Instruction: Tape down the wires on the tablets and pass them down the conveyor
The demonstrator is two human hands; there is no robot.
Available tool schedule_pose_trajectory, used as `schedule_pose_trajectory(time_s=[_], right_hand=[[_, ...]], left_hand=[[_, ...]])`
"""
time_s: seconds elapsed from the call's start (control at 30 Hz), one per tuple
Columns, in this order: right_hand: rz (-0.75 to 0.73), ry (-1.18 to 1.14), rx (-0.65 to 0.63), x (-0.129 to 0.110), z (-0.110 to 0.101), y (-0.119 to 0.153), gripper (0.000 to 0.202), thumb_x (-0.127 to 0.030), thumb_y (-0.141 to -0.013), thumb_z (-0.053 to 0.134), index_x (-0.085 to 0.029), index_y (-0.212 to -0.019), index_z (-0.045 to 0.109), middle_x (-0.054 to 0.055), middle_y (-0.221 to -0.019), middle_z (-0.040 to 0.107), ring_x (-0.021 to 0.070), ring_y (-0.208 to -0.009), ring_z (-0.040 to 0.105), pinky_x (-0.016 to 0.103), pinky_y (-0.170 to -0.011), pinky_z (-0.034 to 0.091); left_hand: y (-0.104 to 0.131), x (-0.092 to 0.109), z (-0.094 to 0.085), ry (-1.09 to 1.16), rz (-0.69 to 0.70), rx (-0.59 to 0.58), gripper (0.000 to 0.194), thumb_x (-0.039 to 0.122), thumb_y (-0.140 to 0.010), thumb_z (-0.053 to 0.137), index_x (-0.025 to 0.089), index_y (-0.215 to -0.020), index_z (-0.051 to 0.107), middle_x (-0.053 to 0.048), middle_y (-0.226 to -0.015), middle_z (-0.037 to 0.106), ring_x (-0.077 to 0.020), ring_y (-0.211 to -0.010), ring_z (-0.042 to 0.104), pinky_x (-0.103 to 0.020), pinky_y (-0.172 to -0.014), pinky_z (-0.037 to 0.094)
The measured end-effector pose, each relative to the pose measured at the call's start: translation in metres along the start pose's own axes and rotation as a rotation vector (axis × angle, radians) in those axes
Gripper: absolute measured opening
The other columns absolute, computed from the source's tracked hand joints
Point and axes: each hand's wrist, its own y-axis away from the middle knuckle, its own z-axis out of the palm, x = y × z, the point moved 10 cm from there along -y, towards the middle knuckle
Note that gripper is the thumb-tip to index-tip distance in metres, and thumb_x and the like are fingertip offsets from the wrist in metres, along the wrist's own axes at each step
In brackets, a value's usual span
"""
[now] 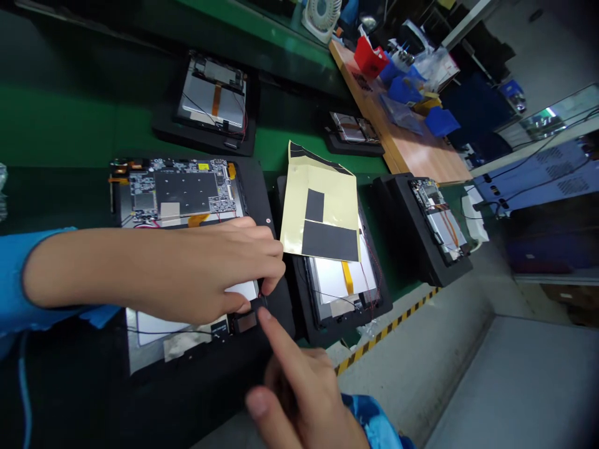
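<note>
At the table's [60,199] front edge, a module [247,322] was presumably being seated in the opened device [187,190], grip of left hand [234,265] indeterminable, right hand [309,386] unclosed and empty, fingertip pressure likely required next.

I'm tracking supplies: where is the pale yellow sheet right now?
The pale yellow sheet is near the middle of the head view, just right of the left hand, covering the upper part of an opened device.

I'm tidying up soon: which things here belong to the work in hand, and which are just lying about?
In the work:
- opened device at the left hand and right hand
- probably the yellow sheet

Lying about, it seems:
- fan
- red bin
- blue bins
</note>
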Motion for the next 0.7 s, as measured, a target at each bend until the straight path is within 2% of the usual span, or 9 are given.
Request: schedule_pose_trajectory(time_s=[0.07,0.13,0.27,0.4,0.47,0.57,0.63,0.7], right_hand=[[0.018,0.149,-0.103,-0.001,0.007,-0.01,0.066,-0.05,-0.121,0.051,-0.01,-0.173,0.053,0.005,-0.067,0.076,0.0205,-0.047,0.067,0.032,-0.046,0.053],[0.025,0.26,-0.151,-0.005,0.008,-0.019,0.068,-0.051,-0.123,0.042,-0.001,-0.165,0.061,0.008,-0.065,0.076,0.0233,-0.048,0.069,0.033,-0.044,0.053],[0.026,0.329,-0.169,-0.011,0.006,-0.027,0.073,-0.053,-0.124,0.032,0.003,-0.159,0.064,0.012,-0.07,0.081,0.0259,-0.054,0.076,0.034,-0.045,0.055],[0.081,0.25,-0.197,-0.001,0.005,-0.022,0.079,-0.058,-0.124,0.03,0.007,-0.16,0.059,0.005,-0.062,0.074,0.022,-0.047,0.072,0.032,-0.045,0.055],[0.047,0.277,-0.19,-0.001,0.004,-0.018,0.078,-0.055,-0.125,0.029,0.008,-0.164,0.054,0.004,-0.062,0.075,0.0216,-0.047,0.073,0.032,-0.045,0.054],[-0.046,0.503,-0.198,-0.007,0.013,-0.014,0.068,-0.045,-0.124,0.041,0.008,-0.165,0.053,0.01,-0.072,0.082,0.0251,-0.051,0.077,0.035,-0.043,0.053],[-0.104,0.682,-0.235,-0.013,0.025,-0.016,0.065,-0.04,-0.118,0.057,0.012,-0.159,0.059,0.015,-0.078,0.085,0.0274,-0.05,0.076,0.038,-0.037,0.047],[-0.17,0.805,-0.293,-0.019,0.038,-0.023,0.07,-0.041,-0.112,0.07,0.017,-0.151,0.063,0.021,-0.084,0.086,0.0283,-0.049,0.074,0.039,-0.034,0.044]], left_hand=[[-0.002,-0.001,0.001,0.011,0.035,0.009,0.025,0.01,-0.091,0.079,0.031,-0.099,0.068,0.003,-0.104,0.07,-0.0245,-0.102,0.059,-0.037,-0.084,0.041],[-0.003,-0.003,0.002,0.026,0.068,0.017,0.022,0.013,-0.092,0.078,0.031,-0.099,0.069,0.002,-0.103,0.07,-0.025,-0.1,0.059,-0.037,-0.082,0.04],[-0.002,-0.003,0.004,0.033,0.108,0.038,0.017,0.016,-0.095,0.075,0.031,-0.101,0.069,0.001,-0.104,0.069,-0.0258,-0.099,0.059,-0.038,-0.083,0.041],[0.004,-0.001,0.002,0.022,0.135,0.097,0.016,0.017,-0.094,0.074,0.031,-0.101,0.07,0.0,-0.104,0.07,-0.0262,-0.101,0.061,-0.039,-0.085,0.042],[0.008,-0.002,0.001,-0.009,0.137,0.125,0.014,0.019,-0.097,0.072,0.031,-0.103,0.071,0.0,-0.107,0.071,-0.0263,-0.102,0.062,-0.038,-0.085,0.044],[0.012,0.002,0.0,-0.107,0.182,0.163,0.01,0.023,-0.102,0.067,0.031,-0.101,0.072,-0.003,-0.11,0.073,-0.0263,-0.102,0.066,-0.039,-0.084,0.048],[0.018,0.009,-0.001,-0.22,0.234,0.213,0.015,0.026,-0.106,0.062,0.031,-0.1,0.074,-0.005,-0.115,0.075,-0.0274,-0.106,0.068,-0.04,-0.086,0.052],[0.027,0.016,0.0,-0.377,0.268,0.276,0.025,0.027,-0.111,0.055,0.032,-0.103,0.078,-0.007,-0.124,0.078,-0.0305,-0.117,0.071,-0.046,-0.097,0.057]])
